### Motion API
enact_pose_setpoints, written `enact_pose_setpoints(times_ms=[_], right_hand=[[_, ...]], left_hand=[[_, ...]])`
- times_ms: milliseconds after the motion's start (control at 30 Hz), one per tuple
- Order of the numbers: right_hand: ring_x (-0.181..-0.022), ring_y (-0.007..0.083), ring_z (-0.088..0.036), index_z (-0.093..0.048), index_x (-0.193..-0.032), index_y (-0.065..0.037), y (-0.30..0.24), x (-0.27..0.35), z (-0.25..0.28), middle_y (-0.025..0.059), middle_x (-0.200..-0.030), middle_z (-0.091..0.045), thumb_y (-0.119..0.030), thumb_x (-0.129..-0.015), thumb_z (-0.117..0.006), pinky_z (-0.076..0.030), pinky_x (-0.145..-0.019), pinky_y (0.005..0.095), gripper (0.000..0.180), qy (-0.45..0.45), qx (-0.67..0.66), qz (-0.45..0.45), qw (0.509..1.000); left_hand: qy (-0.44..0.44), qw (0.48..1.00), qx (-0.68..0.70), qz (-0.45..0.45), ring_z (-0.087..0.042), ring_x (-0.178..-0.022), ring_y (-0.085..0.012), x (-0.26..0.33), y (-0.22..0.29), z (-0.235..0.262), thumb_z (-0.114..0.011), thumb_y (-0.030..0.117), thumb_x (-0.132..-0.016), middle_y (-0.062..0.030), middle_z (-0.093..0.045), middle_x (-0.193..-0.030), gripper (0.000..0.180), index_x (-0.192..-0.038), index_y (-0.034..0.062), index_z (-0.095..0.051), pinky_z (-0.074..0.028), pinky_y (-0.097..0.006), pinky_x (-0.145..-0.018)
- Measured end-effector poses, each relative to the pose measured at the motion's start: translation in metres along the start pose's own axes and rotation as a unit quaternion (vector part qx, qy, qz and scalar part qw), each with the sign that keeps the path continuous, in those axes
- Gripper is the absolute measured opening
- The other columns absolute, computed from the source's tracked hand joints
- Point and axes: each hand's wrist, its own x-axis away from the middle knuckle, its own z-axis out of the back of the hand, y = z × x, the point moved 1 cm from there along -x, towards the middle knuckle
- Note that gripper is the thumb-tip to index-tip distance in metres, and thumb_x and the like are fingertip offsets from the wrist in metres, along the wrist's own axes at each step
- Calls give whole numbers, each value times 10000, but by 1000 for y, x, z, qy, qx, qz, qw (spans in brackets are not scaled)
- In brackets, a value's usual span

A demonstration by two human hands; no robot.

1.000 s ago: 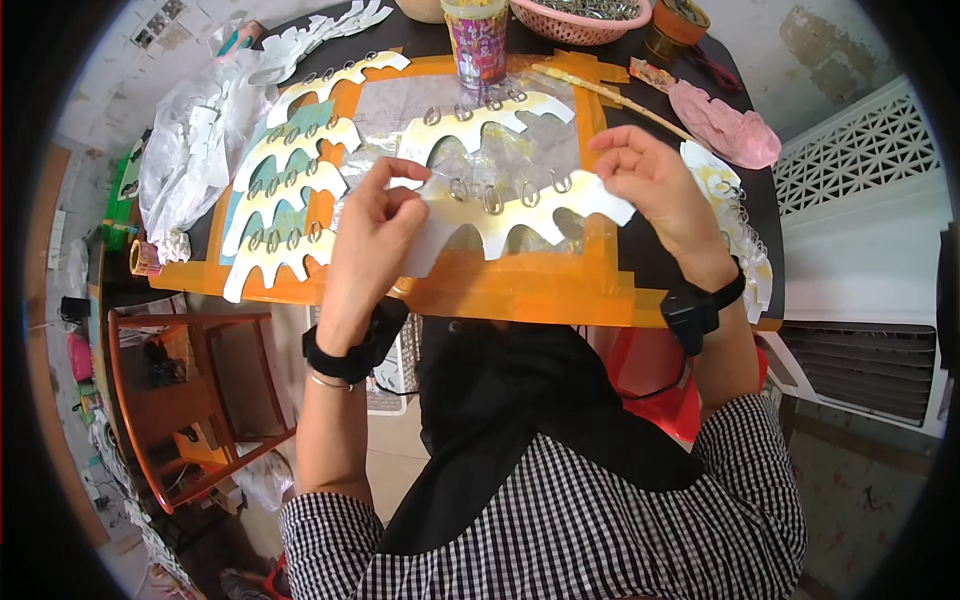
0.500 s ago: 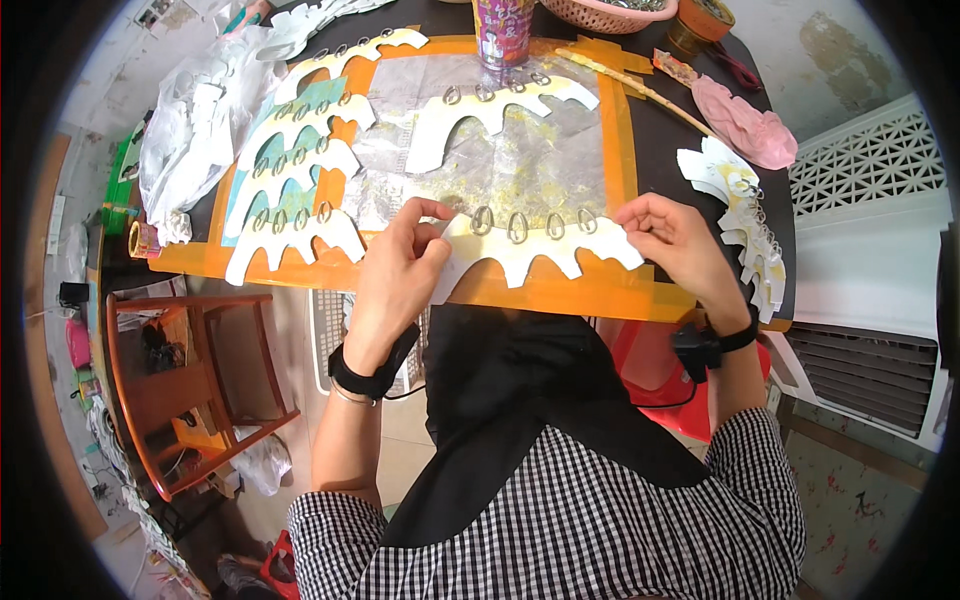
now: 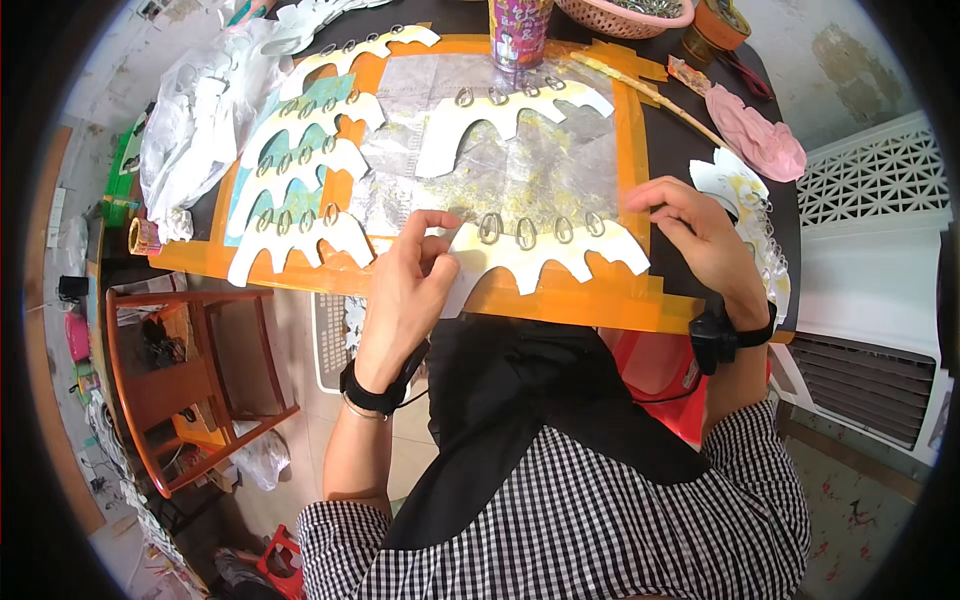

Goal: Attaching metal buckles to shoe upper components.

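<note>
A white scalloped piece (image 3: 545, 260) with a yellowish coating lies at the table's front edge. Several grey metal rings stand along its top edge. My left hand (image 3: 408, 290) pinches this piece at its left end. Just off the right end, my right hand (image 3: 705, 240) hovers with loosely bent fingers apart and holds nothing. Behind them lies a similar scalloped piece (image 3: 505, 115) with rings. To the left, several more ringed pieces (image 3: 305, 240) lie in a column. By my right wrist, a stack of ringed pieces (image 3: 765, 240) is partly hidden by that hand.
A purple patterned cup (image 3: 518, 35) stands at the back, with a pink basket (image 3: 630, 15) of metal bits beside it. A yellow-stained stick (image 3: 650, 95) and a pink cloth (image 3: 755, 130) lie at the right. Clear plastic bags (image 3: 195, 130) sit at the left edge.
My right hand has let go of the piece's right end and moved off to the right. The left hand keeps its pinch. The whole view has shifted slightly.
</note>
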Motion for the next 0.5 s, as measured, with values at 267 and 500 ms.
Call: enact_pose_setpoints(times_ms=[267, 500], right_hand=[[-895, 149, -639, -625, -1060, 20, -11, -15, -26, 75, -996, -672, -61, -902, -607, -501, -791, 262, 178, -6, -129, -104, 986], [-838, 142, -620, -631, -1114, -19, -26, -81, -59, 73, -1028, -666, -92, -886, -642, -504, -777, 280, 240, -78, -40, 9, 996]], left_hand=[[8, 1000, 14, 5, -479, -678, -54, 0, 3, -2, -460, -4, -838, -5, -606, -778, 367, -1192, 55, -539, -383, -215, -600], [19, 999, 29, -17, -545, -691, -115, 1, 0, -7, -461, 3, -862, -70, -632, -818, 360, -1216, 46, -514, -439, -262, -637]])
